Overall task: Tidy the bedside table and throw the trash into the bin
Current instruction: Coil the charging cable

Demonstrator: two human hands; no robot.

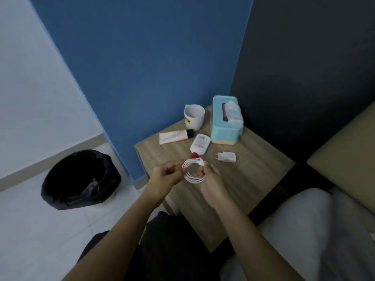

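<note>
Both hands grasp one white cable (193,172), wound into a small coil and held just above the near part of the bedside table (253,179). Our right hand (213,184) carries the loops across its fingers, which pass through the ring; our left hand (167,175) pinches the coil at its left side, near the plug end at the top. We judge this two-handed hold serves to keep the loops from springing apart while the last turn is tucked in, and that lifting the coil off the wood leaves room to work around it. Count on the table top: one white charger plug (227,157), lying flat just beyond the coil, apart from it; one white bottle with a red cap (199,146), on its side, cap toward us; one pale tube with a black cap (175,136), also lying down, at the far left edge; one white mug (194,117), upright, at the back corner; one teal tissue box (226,120), upright beside the mug, one tissue standing out of its slot. We judge the box and mug sit at the back as keepers, while the lying items are not yet set straight. One black-lined bin (80,179) stands on the floor, left of the table and well apart; something pale lies inside, which we cannot identify. Loose trash on the table: none visible.
</note>
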